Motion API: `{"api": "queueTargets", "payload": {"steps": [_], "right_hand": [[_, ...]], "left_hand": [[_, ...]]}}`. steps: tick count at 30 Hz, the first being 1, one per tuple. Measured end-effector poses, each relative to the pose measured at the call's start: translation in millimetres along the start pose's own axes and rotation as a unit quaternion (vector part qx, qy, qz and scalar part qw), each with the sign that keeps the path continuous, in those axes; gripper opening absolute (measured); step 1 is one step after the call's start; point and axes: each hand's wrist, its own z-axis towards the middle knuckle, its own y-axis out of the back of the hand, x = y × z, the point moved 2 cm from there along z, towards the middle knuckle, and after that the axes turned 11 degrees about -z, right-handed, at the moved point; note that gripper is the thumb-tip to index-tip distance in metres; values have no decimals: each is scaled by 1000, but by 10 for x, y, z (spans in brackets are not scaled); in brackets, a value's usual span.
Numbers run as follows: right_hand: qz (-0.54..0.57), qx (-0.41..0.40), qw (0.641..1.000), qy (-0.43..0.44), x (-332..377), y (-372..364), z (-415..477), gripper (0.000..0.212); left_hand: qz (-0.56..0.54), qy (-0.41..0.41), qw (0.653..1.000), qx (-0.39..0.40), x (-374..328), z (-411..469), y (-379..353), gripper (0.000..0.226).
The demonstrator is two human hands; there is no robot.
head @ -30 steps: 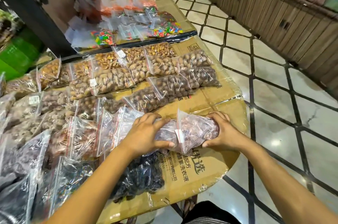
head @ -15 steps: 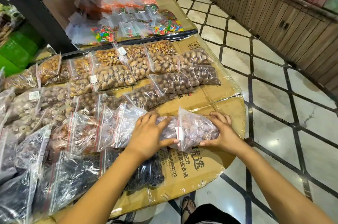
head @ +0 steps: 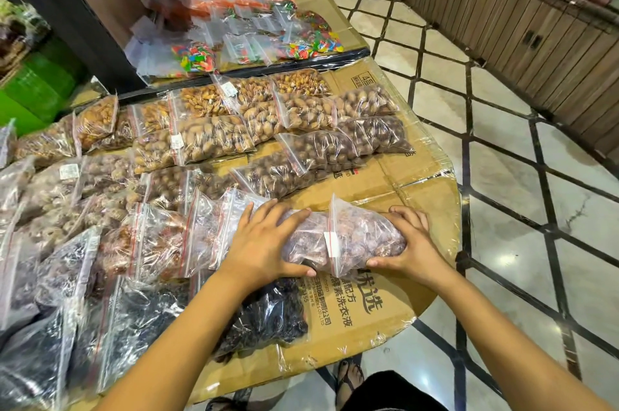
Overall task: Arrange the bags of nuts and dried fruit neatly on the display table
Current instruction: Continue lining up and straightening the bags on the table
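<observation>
Two holds on bag, lying on table by the right rim: clamped at left by left grip, at right by right grip; long axis left-right, equally near both

Diamond-tiled floor, slatted wooden counter at right — green crate, perhaps, at far left

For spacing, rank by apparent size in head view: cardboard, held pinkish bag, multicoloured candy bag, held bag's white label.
1. cardboard
2. pinkish bag
3. multicoloured candy bag, farther off, so true size unsure
4. white label
</observation>
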Motion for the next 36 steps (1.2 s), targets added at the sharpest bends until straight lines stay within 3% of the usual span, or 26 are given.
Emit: {"api": "queueTargets", "payload": {"steps": [5, 14, 22, 27, 31, 34, 36], "right_hand": [[14, 6, 1000, 0, 14, 2, 126, 108], [10, 57, 998, 15, 13, 57, 514, 88], [11, 58, 998, 26, -43, 89, 450, 98], [-5, 40, 999, 30, -9, 69, 368, 99], [1, 42, 999, 23, 23, 59, 433, 98], [7, 59, 998, 20, 31, 67, 533, 99], [-2, 74, 997, 23, 56, 83, 574, 100]], "left_hand": [[23, 39, 999, -19, -51, 43, 26, 110], [21, 97, 990, -97, -107, 92, 36, 102], [-8, 78, 997, -4, 128, 30, 38, 129], [-13, 84, 996, -31, 355, -69, -7, 116], [-3, 83, 995, -57, 366, -29, -54, 118], [-34, 78, 995, -48, 364, -76, -27, 122], [-75, 80, 993, -53, 322, -116, 22, 112]]}}
